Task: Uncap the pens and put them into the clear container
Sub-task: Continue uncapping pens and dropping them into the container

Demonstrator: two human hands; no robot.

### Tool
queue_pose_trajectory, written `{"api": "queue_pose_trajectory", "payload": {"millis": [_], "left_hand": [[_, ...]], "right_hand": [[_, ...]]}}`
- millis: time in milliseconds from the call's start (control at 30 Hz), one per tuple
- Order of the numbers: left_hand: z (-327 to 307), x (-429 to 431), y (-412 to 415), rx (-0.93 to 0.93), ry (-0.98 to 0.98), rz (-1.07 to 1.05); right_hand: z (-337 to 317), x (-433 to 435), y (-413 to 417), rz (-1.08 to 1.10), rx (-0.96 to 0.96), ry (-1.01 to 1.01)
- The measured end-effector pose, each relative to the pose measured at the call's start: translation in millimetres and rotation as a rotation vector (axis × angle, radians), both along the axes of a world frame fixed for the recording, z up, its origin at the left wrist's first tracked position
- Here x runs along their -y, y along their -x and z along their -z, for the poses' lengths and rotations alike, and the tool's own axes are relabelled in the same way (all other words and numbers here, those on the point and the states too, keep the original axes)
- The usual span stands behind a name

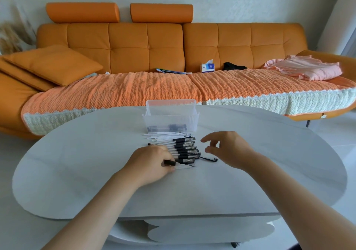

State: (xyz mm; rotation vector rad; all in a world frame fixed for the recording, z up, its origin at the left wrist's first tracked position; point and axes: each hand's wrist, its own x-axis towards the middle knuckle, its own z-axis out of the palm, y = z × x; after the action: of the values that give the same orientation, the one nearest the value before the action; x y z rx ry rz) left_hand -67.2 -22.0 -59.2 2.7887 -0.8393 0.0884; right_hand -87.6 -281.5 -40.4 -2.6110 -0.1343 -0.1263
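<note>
- I see the pens point(180, 148) heaped in a row at the middle of the table point(77, 163), a matte white oval. They have slim white barrels, with black grips and caps pointing right.
- The clear container point(154, 112), a ribbed plastic box, stands just beyond the heap. A few pens lie on its floor.
- The left hand point(152, 163) rests at the near left edge of the heap. Its fingers are curled round a short black piece point(170, 162); I cannot tell whether it is a cap or a pen end.
- The right hand point(228, 149) hovers to the right of the heap, fingers loosely bent, thumb and forefinger apart, gripping nothing.
- A loose black cap point(210, 159) with a clip lies on the table under the right hand.
- Beyond the table is a tufted orange sofa point(134, 43) with a crinkled knit throw point(134, 89). On it lie a tissue box point(208, 67) and folded pink cloth point(308, 70).
</note>
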Motion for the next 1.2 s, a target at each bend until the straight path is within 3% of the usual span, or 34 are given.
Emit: {"api": "queue_pose_trajectory", "payload": {"millis": [333, 833, 967, 1100, 1200], "left_hand": [[1, 2, 1, -0.064, 0.051, 0.001], [5, 1, -3, -0.057, 0.069, -0.019], [3, -6, -6, -0.040, 0.130, -0.026], [-1, -13, -14, 0.024, 0.198, -0.054], [-3, -15, -22, 0.086, 0.212, -0.099]], "right_hand": [[12, -1, -18, 0.074, -0.073, 0.008], [11, -1, -31, -0.008, -0.241, 0.028], [6, -4, -34, 0.018, -0.190, 0.000], [0, -18, -45, 0.045, -0.023, 0.001], [-1, -40, -56, 0.035, 0.038, 0.085]]}}
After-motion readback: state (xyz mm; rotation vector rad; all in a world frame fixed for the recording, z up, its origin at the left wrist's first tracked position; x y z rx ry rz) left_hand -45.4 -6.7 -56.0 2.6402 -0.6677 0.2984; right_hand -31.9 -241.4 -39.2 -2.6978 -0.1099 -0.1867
